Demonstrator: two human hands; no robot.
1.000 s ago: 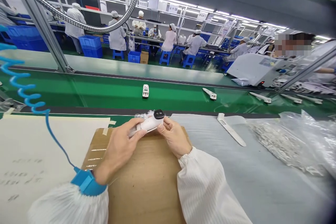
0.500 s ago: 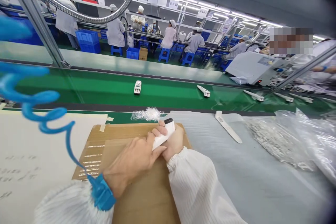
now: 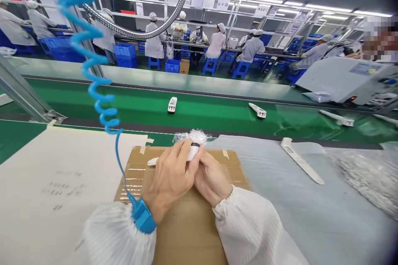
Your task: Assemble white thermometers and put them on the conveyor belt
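Head view: white device (image 3: pixel 190 152) clasped between left hand (image 3: pixel 169 178), right hand (image 3: pixel 211 178).

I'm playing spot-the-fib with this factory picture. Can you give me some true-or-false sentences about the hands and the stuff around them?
1. The left hand and the right hand both hold the small white device. True.
2. The wrist strap on the left hand is red. False: it is blue.
3. The conveyor belt is green. True.
4. The long white part lies on the cardboard. False: it lies on the grey sheet to the right, and no hand touches it.
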